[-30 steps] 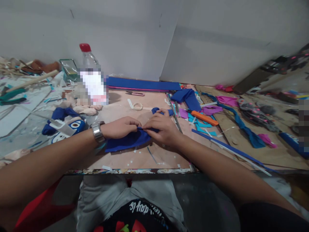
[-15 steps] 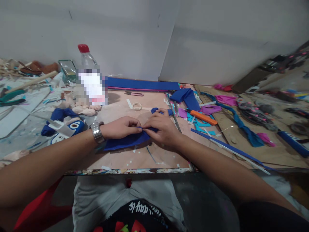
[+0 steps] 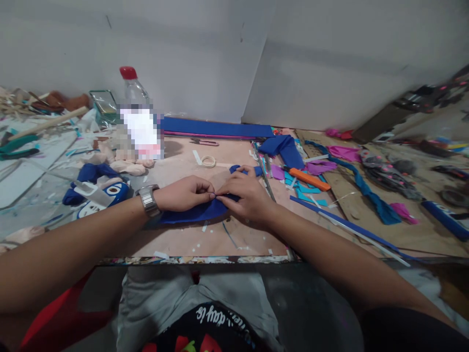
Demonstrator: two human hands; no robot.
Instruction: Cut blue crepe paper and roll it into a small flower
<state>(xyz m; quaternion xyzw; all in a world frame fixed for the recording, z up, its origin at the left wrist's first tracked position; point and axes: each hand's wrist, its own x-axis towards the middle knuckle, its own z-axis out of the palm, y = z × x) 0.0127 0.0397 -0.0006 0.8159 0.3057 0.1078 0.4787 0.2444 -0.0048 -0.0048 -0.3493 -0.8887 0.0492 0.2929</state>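
Observation:
A strip of blue fabric (image 3: 198, 213) stretches under both hands near the front of the table. My left hand (image 3: 188, 192), below a silver wristwatch (image 3: 149, 199), pinches its edge between thumb and curled fingers. Close against it, my right hand (image 3: 245, 195) grips the same strip, thumb and fingertips meeting the left thumb. The strip's bunched far end (image 3: 234, 168) shows beyond the right fingers. Whatever lies between the fingertips is too small to make out. Behind the hands rests a roll of narrow tape (image 3: 208, 162).
At the left stands a red-capped bottle (image 3: 132, 88) beside fabric scraps and a blue-and-white tape dispenser (image 3: 110, 195). Small thread snips (image 3: 205, 143) lie at the back, before a long blue strip (image 3: 220, 129). On the right are an orange cutter (image 3: 308, 179), scraps and a teal twisted strip (image 3: 366, 193).
The hanging lower edge of the blue fabric has lifted slightly toward the left hand. Both hands keep their pinch in nearly the same place.

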